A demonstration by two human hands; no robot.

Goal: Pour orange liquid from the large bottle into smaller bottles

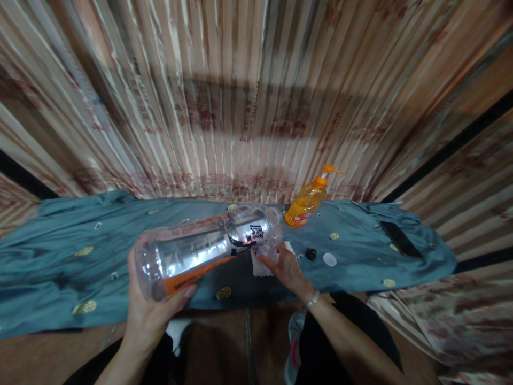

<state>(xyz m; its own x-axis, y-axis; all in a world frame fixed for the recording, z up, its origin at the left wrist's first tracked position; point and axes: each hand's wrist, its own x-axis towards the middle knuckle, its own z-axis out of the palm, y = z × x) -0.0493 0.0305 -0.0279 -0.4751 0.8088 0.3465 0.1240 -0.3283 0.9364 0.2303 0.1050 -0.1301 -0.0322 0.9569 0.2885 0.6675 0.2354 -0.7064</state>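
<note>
A large clear plastic bottle (200, 251) with a silver and orange label is held tilted on its side above the cloth-covered table (132, 219). My left hand (154, 305) is wrapped around its base end, thumb along the lower side. At the other end, my right hand (286, 267) grips near the bottle's shoulder, its thumb stretched left and its other fingers partly hidden. Under the right hand shows a white printed packet or paper (262, 268); whether the hand touches it I cannot tell. A black cap (310, 253) and a white disc (329, 260) lie right of that hand.
Behind the bottle stands an orange pump bottle (306, 203) with yellow-orange liquid. A dark phone (401, 239) lies near the table's right end. A patterned curtain (240, 107) hangs behind the table, with dark poles (449, 147) at the sides.
</note>
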